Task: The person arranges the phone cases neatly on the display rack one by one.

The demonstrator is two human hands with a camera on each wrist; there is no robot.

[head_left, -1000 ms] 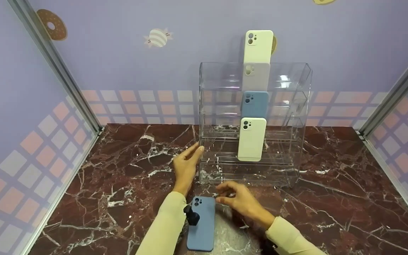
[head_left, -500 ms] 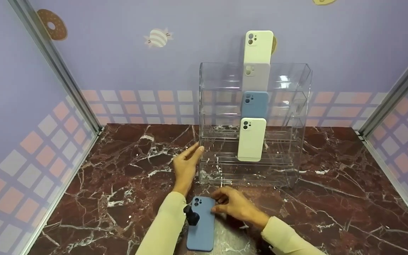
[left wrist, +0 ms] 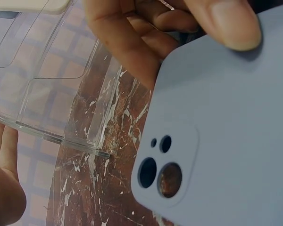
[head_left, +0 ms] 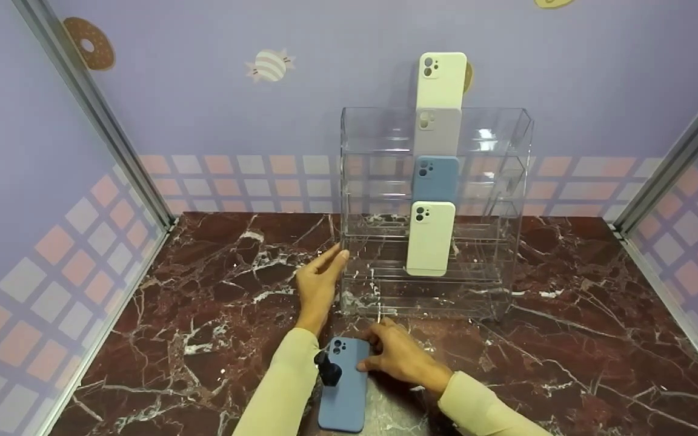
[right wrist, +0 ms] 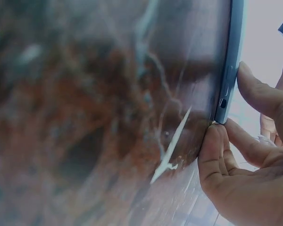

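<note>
A blue-grey phone case (head_left: pixel 347 402) lies back side up on the marble-patterned table, below the clear stand. My right hand (head_left: pixel 406 358) pinches its upper right edge; the right wrist view shows the thumb (right wrist: pixel 257 87) on the case's back and fingers (right wrist: pixel 214 146) at its end. Part of the case is hidden by the black wrist camera (head_left: pixel 329 370). With fairly straight fingers, my left hand (head_left: pixel 317 289) touches the left side of the clear tiered stand (head_left: pixel 379 254). In the left wrist view, the case's camera cutouts (left wrist: pixel 170 179) face up close to the lens.
A single column of phone cases leans in the stand: a cream case (head_left: pixel 443 82) on top, a pale lilac case (head_left: pixel 438 136), a blue case (head_left: pixel 437 181) and a cream case (head_left: pixel 431 242) lowest. A patterned wall (head_left: pixel 203 109) stands behind, with metal frame posts (head_left: pixel 100 121) at the sides.
My right hand has moved left and slightly down, from beside the blue-grey case onto its edge, and now pinches it. The left hand has stayed at the stand.
</note>
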